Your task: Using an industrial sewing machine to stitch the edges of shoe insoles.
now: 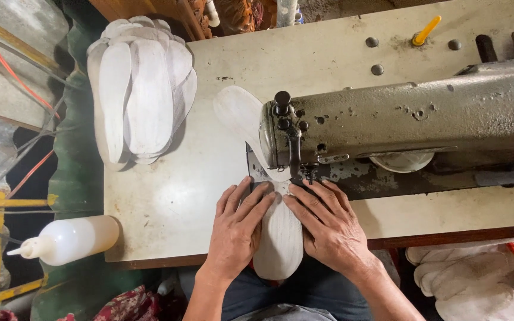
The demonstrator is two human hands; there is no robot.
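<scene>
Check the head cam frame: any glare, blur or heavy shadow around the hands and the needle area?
Head view: sharp overall, with no motion blur on the left hand or right hand. Soft, even light and mild sheen on the table, no blown-out glare. The insole is well exposed; the needle area under the sewing machine head sits in shadow. Left and bottom edges fall dark.

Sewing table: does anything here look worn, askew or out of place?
The sewing machine has chipped, pitted paint. A squeeze bottle lies on its side, overhanging the table corner. Both hands press flat on one insole.
</scene>
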